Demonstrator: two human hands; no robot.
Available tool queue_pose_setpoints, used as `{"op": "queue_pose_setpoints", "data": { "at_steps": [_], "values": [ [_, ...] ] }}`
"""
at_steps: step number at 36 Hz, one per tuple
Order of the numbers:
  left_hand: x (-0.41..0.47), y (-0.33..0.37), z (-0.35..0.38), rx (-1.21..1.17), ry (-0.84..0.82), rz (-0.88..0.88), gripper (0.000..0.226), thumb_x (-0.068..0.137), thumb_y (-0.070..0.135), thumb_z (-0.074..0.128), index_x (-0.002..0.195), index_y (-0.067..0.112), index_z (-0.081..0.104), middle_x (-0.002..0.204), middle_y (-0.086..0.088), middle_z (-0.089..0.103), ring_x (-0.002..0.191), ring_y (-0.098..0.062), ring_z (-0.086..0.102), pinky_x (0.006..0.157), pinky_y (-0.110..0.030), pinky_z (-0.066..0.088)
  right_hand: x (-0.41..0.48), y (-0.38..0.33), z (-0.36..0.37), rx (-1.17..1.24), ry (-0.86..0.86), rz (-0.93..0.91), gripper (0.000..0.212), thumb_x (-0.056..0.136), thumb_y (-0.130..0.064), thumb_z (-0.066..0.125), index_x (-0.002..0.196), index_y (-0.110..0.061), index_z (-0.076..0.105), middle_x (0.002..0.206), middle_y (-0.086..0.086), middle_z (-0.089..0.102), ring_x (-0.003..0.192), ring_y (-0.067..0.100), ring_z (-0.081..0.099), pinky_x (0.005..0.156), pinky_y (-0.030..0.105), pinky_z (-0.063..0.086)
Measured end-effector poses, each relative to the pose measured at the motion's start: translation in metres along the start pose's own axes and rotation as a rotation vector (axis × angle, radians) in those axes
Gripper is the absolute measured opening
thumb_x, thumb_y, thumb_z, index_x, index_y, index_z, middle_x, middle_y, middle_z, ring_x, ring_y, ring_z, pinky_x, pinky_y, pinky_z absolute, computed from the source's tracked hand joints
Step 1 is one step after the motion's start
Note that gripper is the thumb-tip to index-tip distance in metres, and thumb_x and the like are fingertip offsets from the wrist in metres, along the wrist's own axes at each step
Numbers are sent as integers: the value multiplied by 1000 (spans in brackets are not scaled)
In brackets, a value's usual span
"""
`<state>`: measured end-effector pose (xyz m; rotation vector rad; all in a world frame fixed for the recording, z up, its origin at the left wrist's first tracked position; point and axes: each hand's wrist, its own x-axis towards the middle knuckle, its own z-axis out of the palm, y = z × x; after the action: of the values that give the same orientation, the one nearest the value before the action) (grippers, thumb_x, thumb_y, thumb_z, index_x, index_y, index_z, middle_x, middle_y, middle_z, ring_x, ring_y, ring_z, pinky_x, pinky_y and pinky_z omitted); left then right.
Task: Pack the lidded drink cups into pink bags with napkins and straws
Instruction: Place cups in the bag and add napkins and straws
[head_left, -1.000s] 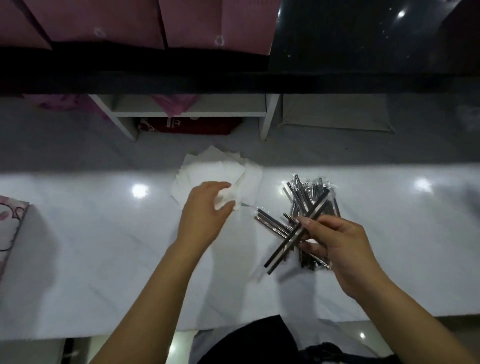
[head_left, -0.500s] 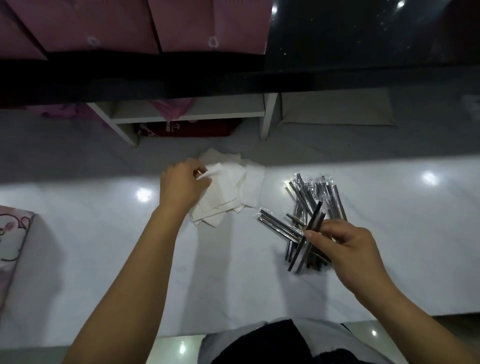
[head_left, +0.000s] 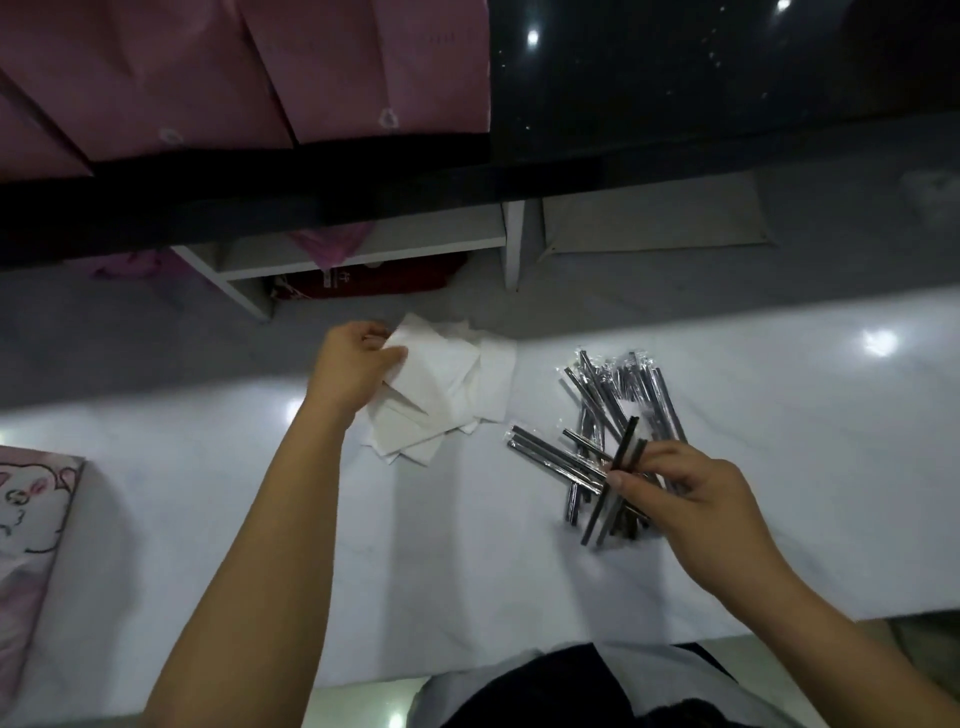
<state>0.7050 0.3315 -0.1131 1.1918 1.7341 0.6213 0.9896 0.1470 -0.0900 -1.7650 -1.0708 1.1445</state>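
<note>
A loose stack of white napkins (head_left: 457, 395) lies at the far edge of the white counter (head_left: 467, 571). My left hand (head_left: 353, 369) pinches the top napkin (head_left: 431, 358) by its left corner and lifts it off the stack. To the right lies a pile of black straws in clear wrappers (head_left: 618, 395). My right hand (head_left: 691, 499) holds two wrapped straws (head_left: 613, 488) at a slant just above the near end of that pile. Pink bags (head_left: 249, 73) hang along the top left. No drink cups are in view.
A pink printed bag (head_left: 31, 525) lies flat at the counter's left edge. Beyond the counter, lower down, a white shelf (head_left: 363, 254) holds a red box (head_left: 374, 280) and pink plastic. A dark glossy panel (head_left: 727, 67) fills the top right.
My left hand has shifted to the stack's left side and taken hold of the top napkin's corner. My right hand has lowered its two straws toward the pile.
</note>
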Motion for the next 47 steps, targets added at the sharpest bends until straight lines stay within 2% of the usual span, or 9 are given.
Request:
{"op": "queue_pose_setpoints", "data": {
  "at_steps": [4,7,12,16,26,36,41,45,47],
  "values": [
    [7,-11,11,164,77,115,51,87,16,73,134,14,54,117,-4,62,106,-23,62,86,-31,49,-4,4,-6,8,15,-19,23,78,-5,79,69,-26,78,88,-7,72,86,12,70,82,41,54],
    [1,-15,19,429,144,248,48,89,25,71,134,17,56,132,-9,57,119,-28,53,93,-34,42,-5,6,-8,41,41,-18,18,78,-3,78,71,-20,80,88,-4,72,85,13,70,83,35,54],
    [-20,-21,46,518,96,368,35,85,34,74,114,17,65,116,-2,59,108,-16,49,87,-26,37,-8,8,-8,67,62,-8,10,80,-2,77,77,-12,80,88,-5,73,85,12,70,81,26,53],
    [-27,-31,69,617,132,367,48,79,37,78,118,17,59,121,-4,55,113,-26,48,92,-33,37,-9,9,-8,80,63,-3,11,80,-3,77,81,-13,81,91,-3,73,87,13,70,81,26,55],
    [-22,-33,74,513,216,361,14,89,27,65,97,16,69,113,0,64,109,-23,52,89,-37,45,-12,9,-13,65,58,-16,11,80,-4,77,73,-12,79,86,-7,72,82,9,69,75,18,50],
    [-33,-24,66,315,215,279,18,96,15,57,101,9,73,108,1,71,95,-5,55,69,0,32,-10,7,-18,74,21,-19,14,80,-2,77,73,-13,80,85,-9,72,81,6,69,72,11,47],
    [-41,-22,61,320,264,227,18,100,17,51,113,13,64,104,5,66,88,-11,57,73,-21,40,-8,7,-21,72,-14,-21,17,81,-3,76,72,-18,80,87,-9,73,84,7,70,74,13,49],
    [-47,-24,55,316,222,241,18,101,15,49,115,14,61,105,2,65,87,-12,57,65,-10,37,-8,6,-23,66,-55,-35,20,81,-2,76,75,-20,80,89,-9,74,84,7,70,74,12,49],
    [-55,-25,53,309,199,257,19,101,15,50,117,17,59,104,4,65,86,-13,58,67,-15,38,-9,4,-26,76,-66,-48,29,81,-1,76,68,-27,79,86,-8,73,80,6,69,70,10,46]
  ]
}}
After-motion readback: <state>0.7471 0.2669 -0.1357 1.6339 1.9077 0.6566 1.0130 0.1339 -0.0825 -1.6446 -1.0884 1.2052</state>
